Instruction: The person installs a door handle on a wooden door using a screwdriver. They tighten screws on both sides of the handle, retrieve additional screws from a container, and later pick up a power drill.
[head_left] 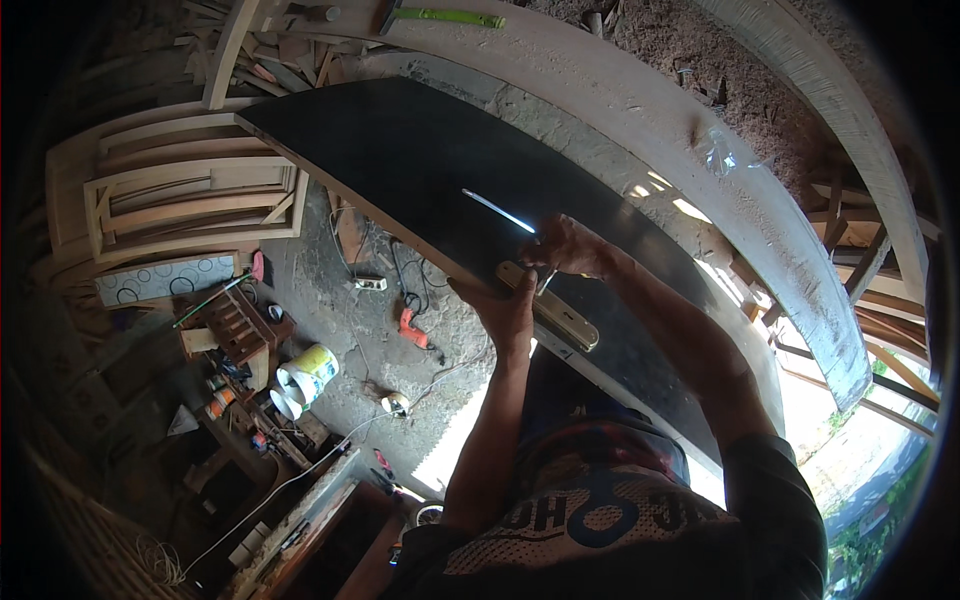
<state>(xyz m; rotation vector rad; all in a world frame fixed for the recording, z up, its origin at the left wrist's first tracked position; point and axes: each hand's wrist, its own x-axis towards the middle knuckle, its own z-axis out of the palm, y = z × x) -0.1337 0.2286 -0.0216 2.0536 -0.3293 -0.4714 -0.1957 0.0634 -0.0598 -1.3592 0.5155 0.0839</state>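
Observation:
A large dark door panel (400, 150) lies in front of me with its long pale edge facing me. A brass-coloured door handle plate (568, 322) rests along that edge, with a keyhole-like opening. My left hand (505, 312) is closed over the panel's edge, its thumb up against the plate. Just above it, my right hand (568, 248) is closed, fingers bent. A slim shiny metal rod (498, 210), like a screwdriver shaft, sticks out from the right hand over the dark surface. Its other end is hidden in the hand. A small yellow bit shows by the palm.
On the left stand wooden frames (195, 215). An orange power tool (411, 328) with a cord lies on the concrete floor, near white buckets (308, 372). Beyond the panel runs a long pale board (600, 80) bearing a green-handled tool (450, 17). Sawdust lies farther back.

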